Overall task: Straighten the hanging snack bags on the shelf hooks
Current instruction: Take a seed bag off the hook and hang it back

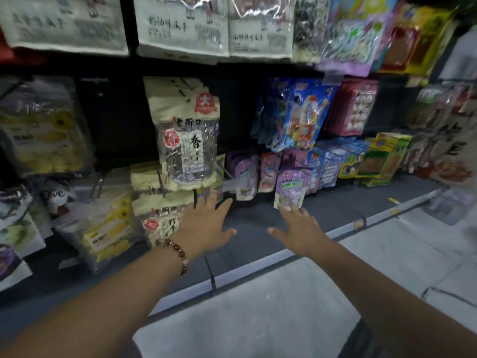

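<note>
Both my hands reach toward the bottom row of hanging snack bags. My left hand (206, 224), with a red bead bracelet on its wrist, has its fingers spread just below a cream sunflower-seed bag (187, 140) and beside a lower cream bag (161, 220). My right hand (299, 228) is spread flat too, its fingertips at the bottom edge of a small purple bag (293, 188) that hangs tilted. Neither hand holds anything.
More small purple and pink bags (245, 174) hang behind. Blue toy-snack bags (302, 117) and pink packs (355, 109) hang above right. Yellow bags (111, 228) lean at the left. The dark bottom shelf (258, 244) has a pale front edge, with tiled floor (284, 306) below.
</note>
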### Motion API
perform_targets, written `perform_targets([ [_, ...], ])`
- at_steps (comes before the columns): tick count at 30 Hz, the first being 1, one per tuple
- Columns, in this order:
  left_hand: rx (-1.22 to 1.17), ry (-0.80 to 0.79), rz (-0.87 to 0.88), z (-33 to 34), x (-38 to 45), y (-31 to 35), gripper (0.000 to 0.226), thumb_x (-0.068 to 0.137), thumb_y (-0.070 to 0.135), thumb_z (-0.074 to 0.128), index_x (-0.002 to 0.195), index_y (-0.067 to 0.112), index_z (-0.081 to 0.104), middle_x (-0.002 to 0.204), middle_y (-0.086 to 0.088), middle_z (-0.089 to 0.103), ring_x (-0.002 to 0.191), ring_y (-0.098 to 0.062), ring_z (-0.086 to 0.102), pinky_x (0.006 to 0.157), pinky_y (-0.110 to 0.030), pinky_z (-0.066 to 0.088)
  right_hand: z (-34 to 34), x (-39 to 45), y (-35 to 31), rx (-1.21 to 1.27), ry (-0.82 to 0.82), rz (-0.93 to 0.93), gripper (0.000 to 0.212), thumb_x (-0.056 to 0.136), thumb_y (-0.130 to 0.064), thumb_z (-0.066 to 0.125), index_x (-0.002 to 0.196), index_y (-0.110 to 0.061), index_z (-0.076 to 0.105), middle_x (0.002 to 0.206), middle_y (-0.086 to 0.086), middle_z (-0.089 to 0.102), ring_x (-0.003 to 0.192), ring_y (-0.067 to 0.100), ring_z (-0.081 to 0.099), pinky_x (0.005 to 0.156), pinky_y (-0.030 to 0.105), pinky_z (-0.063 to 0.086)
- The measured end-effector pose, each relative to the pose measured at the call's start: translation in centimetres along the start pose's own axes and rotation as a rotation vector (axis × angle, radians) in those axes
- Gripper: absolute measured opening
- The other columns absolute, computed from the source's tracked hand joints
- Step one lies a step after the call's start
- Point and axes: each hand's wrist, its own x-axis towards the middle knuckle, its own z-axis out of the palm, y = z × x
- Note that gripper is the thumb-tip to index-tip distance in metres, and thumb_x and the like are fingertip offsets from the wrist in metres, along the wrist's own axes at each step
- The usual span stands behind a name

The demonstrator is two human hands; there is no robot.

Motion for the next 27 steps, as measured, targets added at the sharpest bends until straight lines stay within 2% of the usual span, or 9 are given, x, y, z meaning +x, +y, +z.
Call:
perform_targets([
  [6,-0.039,0.07,0.105,-1.5,0.5,4.3,0.081,0.094,0.064,0.043,0.157,0.03,0.006,0.165,-0.012,0.005,0.15,-0.034,0.01,0.118,-0.053,0.02,-2.7,-0.8,2.5,-0.083,0.041,0.02,0.08,0.094,-0.064,0.045,0.157,-0.033,0.008,0.166,0.005,-0.002,0.151,0.034,0.003,0.12,0.051,0.009],
  [11,-0.046,0.019,0.135,-0.7,4.1,7.7,0.082,0.094,0.063,0.044,0.157,0.032,0.002,0.165,-0.01,-0.002,0.15,-0.035,0.007,0.12,-0.052,0.017,-3.7,1.8,5.4,-0.06,0.083,0.057,0.08,0.092,-0.066,0.046,0.156,-0.033,0.012,0.166,0.001,0.001,0.15,0.035,0.007,0.119,0.053,0.014],
  [14,-0.045,0.008,0.15,0.7,8.3,9.1,0.081,0.095,0.062,0.043,0.157,0.031,0.002,0.165,-0.01,-0.002,0.151,-0.034,0.007,0.12,-0.051,0.015,-3.0,5.2,7.6,-0.053,0.058,0.078,0.08,0.092,-0.065,0.046,0.157,-0.032,0.012,0.166,0.004,0.002,0.15,0.036,0.006,0.12,0.052,0.012],
  [18,-0.115,-0.013,0.158,5.4,15.9,10.3,0.082,0.095,0.06,0.046,0.157,0.031,0.001,0.164,-0.016,0.003,0.15,-0.035,0.01,0.119,-0.048,0.023,-0.9,12.4,11.0,-0.022,0.049,0.126,0.08,0.094,-0.061,0.047,0.157,-0.029,0.01,0.166,0.007,0.004,0.15,0.036,0.007,0.119,0.051,0.011],
  [22,-0.245,-0.009,0.068,11.1,25.0,10.7,0.081,0.094,0.055,0.05,0.156,0.035,0.001,0.163,-0.019,0.006,0.148,-0.039,0.015,0.114,-0.048,0.03,2.8,20.2,14.0,0.045,0.142,0.166,0.086,0.094,-0.056,0.052,0.158,-0.023,0.004,0.165,0.009,-0.001,0.15,0.036,0.01,0.12,0.051,0.017],
  [23,-0.287,0.008,0.046,12.3,27.0,10.8,0.082,0.094,0.053,0.051,0.156,0.035,0.0,0.163,-0.02,0.006,0.147,-0.041,0.016,0.113,-0.05,0.032,3.9,22.6,14.7,0.118,0.176,0.162,0.091,0.092,-0.054,0.055,0.157,-0.021,0.002,0.165,0.01,-0.001,0.149,0.036,0.013,0.119,0.051,0.02],
  [25,-0.445,0.09,0.028,14.3,30.3,11.1,0.081,0.094,0.047,0.055,0.155,0.035,0.003,0.163,-0.017,0.01,0.146,-0.039,0.021,0.11,-0.051,0.036,5.3,26.8,15.7,0.496,0.248,0.18,0.107,0.08,-0.053,0.068,0.157,-0.019,0.002,0.164,0.01,0.01,0.147,0.033,0.023,0.116,0.052,0.029],
  [26,-0.576,0.135,0.027,15.0,31.5,11.3,0.079,0.094,0.042,0.058,0.154,0.035,0.007,0.162,-0.011,0.016,0.146,-0.032,0.024,0.109,-0.047,0.038,5.7,28.8,16.2,0.732,0.299,0.201,0.114,0.072,-0.053,0.072,0.157,-0.019,0.004,0.162,0.009,0.018,0.145,0.031,0.029,0.113,0.052,0.034],
  [27,-0.741,0.164,0.019,15.5,32.5,11.7,0.078,0.093,0.036,0.061,0.152,0.034,0.011,0.158,0.0,0.028,0.142,-0.02,0.032,0.106,-0.037,0.042,5.9,30.6,16.7,0.941,0.338,0.216,0.118,0.068,-0.051,0.076,0.157,-0.018,0.004,0.161,0.009,0.023,0.144,0.029,0.032,0.112,0.052,0.036],
])
